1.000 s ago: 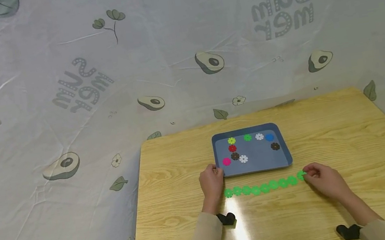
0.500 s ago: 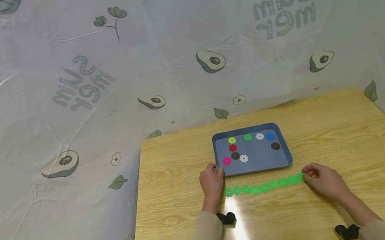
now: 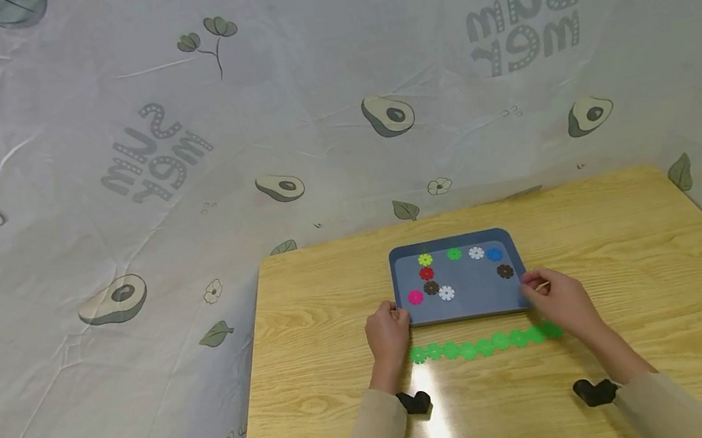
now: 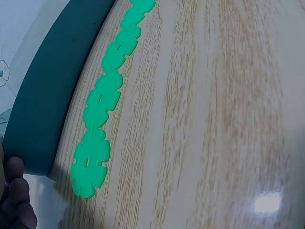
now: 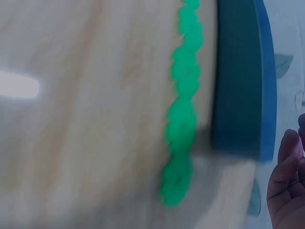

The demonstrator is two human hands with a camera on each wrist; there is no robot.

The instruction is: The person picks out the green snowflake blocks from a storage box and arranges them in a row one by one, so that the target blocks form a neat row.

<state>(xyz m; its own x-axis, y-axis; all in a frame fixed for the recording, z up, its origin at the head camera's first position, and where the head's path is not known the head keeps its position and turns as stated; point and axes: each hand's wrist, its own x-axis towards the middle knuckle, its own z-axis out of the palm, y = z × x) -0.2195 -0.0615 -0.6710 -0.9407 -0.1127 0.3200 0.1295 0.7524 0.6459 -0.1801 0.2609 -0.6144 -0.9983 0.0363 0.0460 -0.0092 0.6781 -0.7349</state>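
A blue-grey tray (image 3: 464, 317) lies on the table, with several flower-shaped plastic discs in it. My left hand (image 3: 388, 333) holds the tray by its left front corner; in the left wrist view its curled fingers (image 4: 19, 188) are right at that corner. My right hand (image 3: 560, 300) is at the tray's right side, its fingertips overlapping the rim, with nothing seen between them. A chain of linked green flower discs (image 3: 484, 347) lies along the tray's front side, below both hands. Its right end passes beside my right hand.
In the tray are a yellow disc (image 3: 424, 259), a red disc (image 3: 426, 273), a pink disc (image 3: 416, 297), a blue disc (image 3: 495, 254) and a green disc (image 3: 454, 253), besides white and brown ones. A printed cloth (image 3: 331, 176) hangs behind the wooden table (image 3: 637, 267).
My right hand has let go of the chain's right-end disc, which now lies in line with the others, and has moved up to the tray's right side. The left hand has stayed put.
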